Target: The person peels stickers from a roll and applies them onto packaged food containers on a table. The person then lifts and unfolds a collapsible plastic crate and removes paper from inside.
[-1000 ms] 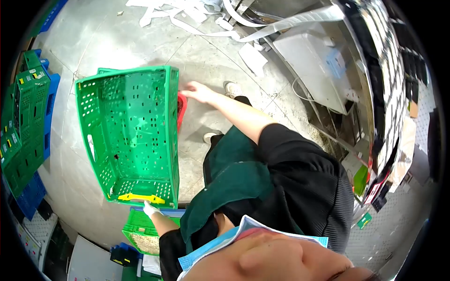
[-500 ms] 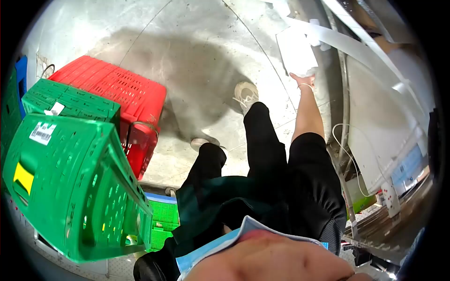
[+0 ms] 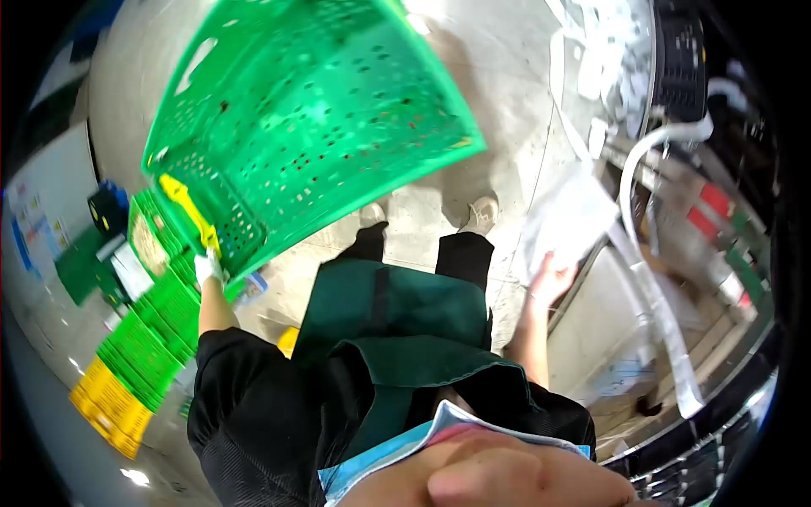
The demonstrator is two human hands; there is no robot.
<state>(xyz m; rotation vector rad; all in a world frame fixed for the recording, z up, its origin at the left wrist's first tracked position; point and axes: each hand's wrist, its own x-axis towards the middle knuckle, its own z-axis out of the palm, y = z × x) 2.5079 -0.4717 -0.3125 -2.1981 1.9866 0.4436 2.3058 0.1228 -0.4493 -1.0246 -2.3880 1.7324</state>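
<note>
A big green perforated crate, tilted with its hollow inside facing me, fills the upper left of the head view. My left hand, in a white glove, is closed at the yellow handle on the crate's near side. Out to the right, my right hand is bare and grips the lower edge of a white flat sheet-like thing. Blur hides whether that is a bag or a board.
Green crates and a yellow crate stand at lower left. On the right, white strips hang beside a pale panel. A black keypad-like device sits at upper right. My shoes are on the concrete floor.
The green crate has swung up and forward from the left, and my left hand has come into view at its handle. My right hand has drawn nearer with the white sheet-like thing.
</note>
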